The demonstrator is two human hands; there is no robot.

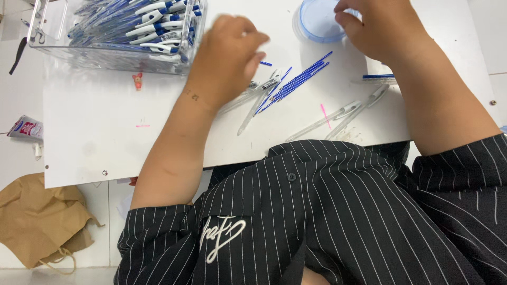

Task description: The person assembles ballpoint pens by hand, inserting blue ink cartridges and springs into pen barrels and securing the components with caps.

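Lying loose on the white tabletop [95, 126] in front of you are the pen parts: a fan of thin blue ink refills [298, 82] near the middle, slanting up to the right, and clear plastic pen barrels [259, 97] with pocket clips just left of them. Two more clear barrels [346, 113] lie side by side nearer your right forearm, close to the tabletop's near edge.

Your left hand [227, 55] hovers knuckles-up over the left end of the clear barrels, fingers curled down and drawn together; what the fingertips pinch is hidden under the hand, so you cannot tell whether it grips anything. One short blue piece [265, 64] shows just beside its fingers. Your right hand [377, 26] reaches to the far edge, fingers bent over the rim of a round, shallow, pale blue plastic dish [317, 24]; the fingertips touch or dip into it, and whether they hold something cannot be told.

At the far left corner stands a clear rectangular plastic bin [79, 53] packed with finished blue-and-white pens [153, 24]. A small red figurine [138, 81] sits just in front of it. Pink marks [325, 116] are drawn on the tabletop. On the floor to the left lie a crumpled brown paper bag [39, 221] and a small printed packet [26, 128]. Your striped black shirt [327, 211] hides the near edge.
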